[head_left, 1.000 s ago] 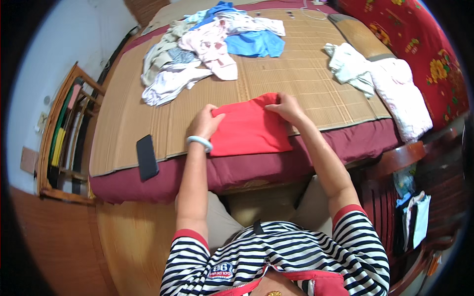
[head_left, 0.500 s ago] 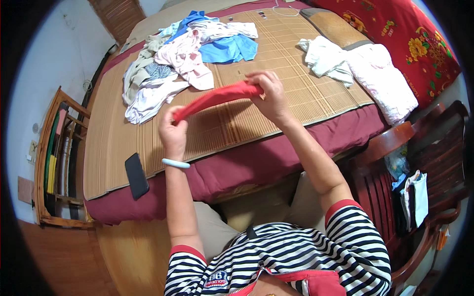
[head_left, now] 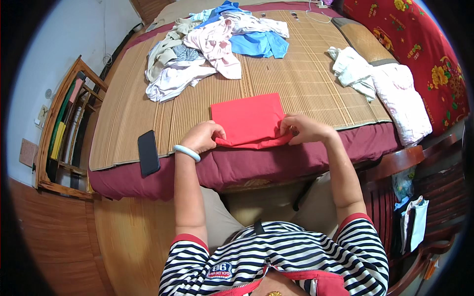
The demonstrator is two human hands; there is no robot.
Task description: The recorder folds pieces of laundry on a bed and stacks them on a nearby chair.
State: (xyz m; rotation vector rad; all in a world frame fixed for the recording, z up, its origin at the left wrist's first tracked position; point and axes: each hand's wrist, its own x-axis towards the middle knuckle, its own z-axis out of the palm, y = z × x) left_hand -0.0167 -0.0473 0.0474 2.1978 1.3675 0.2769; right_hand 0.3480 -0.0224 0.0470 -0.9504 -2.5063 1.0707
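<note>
Down from mid-air since the earlier frame, the red cloth (head_left: 248,112) lies at the bed's (head_left: 247,166) six-o'clock edge, left fingers (head_left: 219,131) pinching it at eight o'clock, right fingers (head_left: 285,124) at four. Uneven tugging could skew its rumpled near edge, leaving creases.
</note>
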